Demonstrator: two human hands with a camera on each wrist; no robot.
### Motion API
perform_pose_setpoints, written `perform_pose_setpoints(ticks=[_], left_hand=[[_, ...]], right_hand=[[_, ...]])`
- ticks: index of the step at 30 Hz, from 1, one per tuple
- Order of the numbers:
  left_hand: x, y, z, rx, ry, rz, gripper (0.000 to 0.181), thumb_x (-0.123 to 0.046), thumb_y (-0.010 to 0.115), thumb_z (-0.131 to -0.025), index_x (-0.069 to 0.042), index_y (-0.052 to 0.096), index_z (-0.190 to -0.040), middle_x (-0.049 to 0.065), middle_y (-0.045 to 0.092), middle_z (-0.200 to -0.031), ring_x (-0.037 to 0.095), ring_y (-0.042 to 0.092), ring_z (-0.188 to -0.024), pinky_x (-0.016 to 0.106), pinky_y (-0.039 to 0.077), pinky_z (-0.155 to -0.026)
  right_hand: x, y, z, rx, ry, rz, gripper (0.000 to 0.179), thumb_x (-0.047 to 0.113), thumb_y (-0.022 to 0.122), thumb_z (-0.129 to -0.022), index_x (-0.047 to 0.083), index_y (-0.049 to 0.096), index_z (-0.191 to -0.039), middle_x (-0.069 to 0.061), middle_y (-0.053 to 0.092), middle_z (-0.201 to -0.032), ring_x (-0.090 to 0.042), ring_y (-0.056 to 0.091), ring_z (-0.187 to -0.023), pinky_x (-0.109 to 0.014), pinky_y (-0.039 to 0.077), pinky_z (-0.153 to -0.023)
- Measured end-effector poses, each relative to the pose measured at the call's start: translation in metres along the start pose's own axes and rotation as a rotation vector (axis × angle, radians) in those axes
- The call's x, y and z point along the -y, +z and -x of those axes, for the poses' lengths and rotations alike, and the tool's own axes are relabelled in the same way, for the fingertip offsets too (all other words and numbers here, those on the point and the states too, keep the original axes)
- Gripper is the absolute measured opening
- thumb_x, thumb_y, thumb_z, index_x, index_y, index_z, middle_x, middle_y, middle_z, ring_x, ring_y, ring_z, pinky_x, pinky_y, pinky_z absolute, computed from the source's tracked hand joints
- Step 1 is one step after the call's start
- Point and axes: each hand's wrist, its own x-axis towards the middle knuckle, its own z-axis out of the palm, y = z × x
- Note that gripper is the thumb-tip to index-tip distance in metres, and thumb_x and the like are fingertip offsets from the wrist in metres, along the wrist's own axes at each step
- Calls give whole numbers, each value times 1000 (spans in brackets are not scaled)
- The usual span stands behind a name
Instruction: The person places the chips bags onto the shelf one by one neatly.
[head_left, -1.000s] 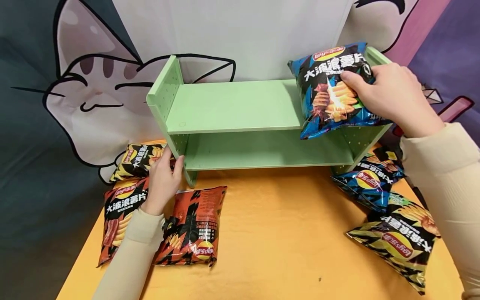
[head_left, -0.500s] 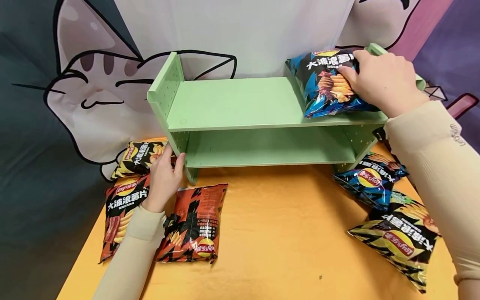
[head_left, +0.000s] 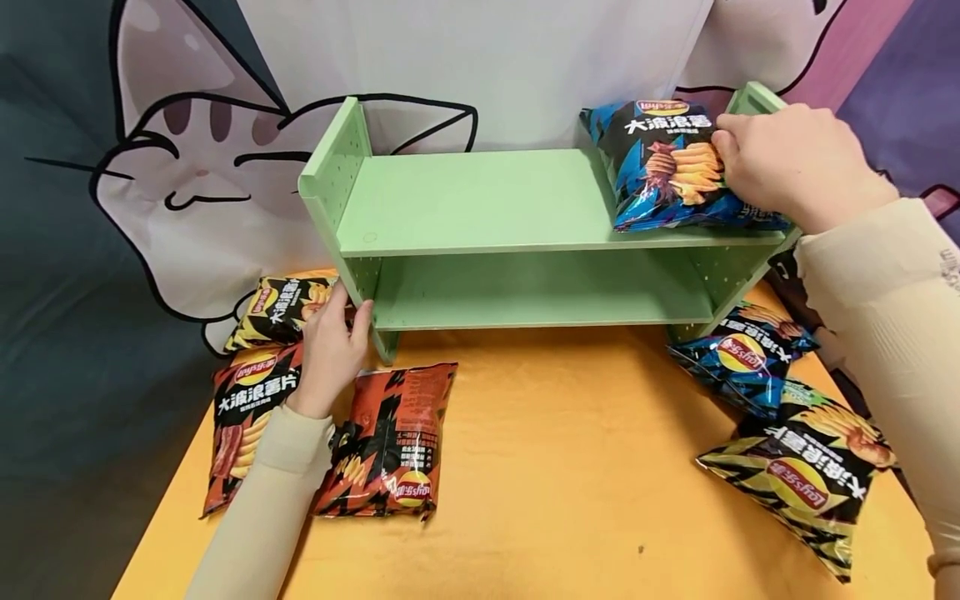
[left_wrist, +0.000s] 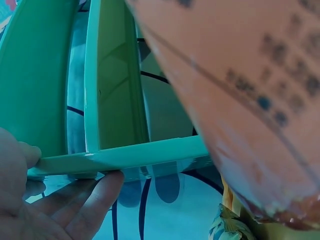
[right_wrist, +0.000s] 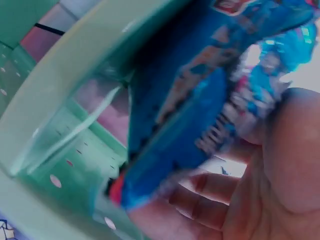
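Observation:
In the head view, a blue and black bag of potato chips point(head_left: 660, 171) sits at the right end of the green shelf's upper board, leaning back. My right hand point(head_left: 798, 162) holds the bag by its right edge; in the right wrist view the fingers point(right_wrist: 205, 195) lie along the blue bag point(right_wrist: 185, 135), close to the shelf's side panel. My left hand point(head_left: 332, 354) grips the left side panel of the green shelf point(head_left: 480, 204). The left wrist view has the thumb on one face of that panel point(left_wrist: 130, 156) and the fingers point(left_wrist: 102, 200) on the other.
Left on the orange table point(head_left: 555, 467) lie a yellow chip bag point(head_left: 273, 312), a red one point(head_left: 251, 408) and another red one, back up point(head_left: 393, 442). At right lie a blue bag point(head_left: 742, 354) and a yellow-black bag point(head_left: 806, 475). A cat-print cloth point(head_left: 202, 242) hangs behind.
The blue chip bag has come down and back onto the upper board. My right hand has lowered with it, then shifted right toward the bag's edge. The left hand stays on the panel.

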Motion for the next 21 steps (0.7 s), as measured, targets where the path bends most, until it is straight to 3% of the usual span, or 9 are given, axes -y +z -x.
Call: perform_pose_setpoints(ticks=[2, 5, 10, 13, 17, 21], left_hand=[[0, 0, 0, -2, 1, 0, 31, -22, 60, -106, -3, 60, -131, 25, 73, -115, 48, 71, -99, 60, 56, -78], [0, 0, 0, -6, 2, -4, 31, -21, 61, -105, -4, 61, -131, 24, 73, -115, 47, 71, -100, 60, 54, -79], [0, 0, -1, -1, -2, -3, 34, -24, 59, -106, -5, 60, -133, 23, 73, -119, 47, 70, -105, 61, 54, -82], [0, 0, 0, 4, -5, 0, 35, -25, 59, -106, -5, 59, -136, 23, 72, -120, 46, 70, -104, 61, 55, -81], [1, 0, 0, 5, -4, -1, 35, -24, 59, -106, -5, 59, -135, 24, 73, -116, 46, 71, -102, 60, 55, -79], [1, 0, -1, 0, -1, 1, 34, -24, 60, -106, -5, 59, -134, 25, 73, -112, 47, 71, -100, 61, 55, -79]], right_hand=[[1, 0, 9, -68, -6, -12, 44, 37, 28, -111, 7, 58, -120, -27, 57, -93, -47, 53, -75, -56, 44, -56], [3, 2, 27, -201, -44, -17, 33, 31, 36, -110, 8, 53, -95, -17, 53, -77, -39, 50, -64, -48, 39, -49], [6, 18, 65, -536, -200, 4, 30, 20, 51, -106, -3, 66, -117, -27, 61, -86, -42, 55, -61, -60, 41, -49], [3, 34, 89, -708, -291, 31, 39, 26, 49, -106, -4, 68, -124, -28, 65, -92, -42, 55, -58, -59, 41, -47], [-6, 56, 120, -760, -348, 14, 55, 40, 38, -108, -5, 69, -118, -24, 63, -88, -35, 51, -53, -52, 38, -46], [-17, 85, 148, -757, -317, -45, 67, 50, 35, -107, -7, 70, -109, -20, 60, -79, -26, 47, -53, -39, 34, -48]])
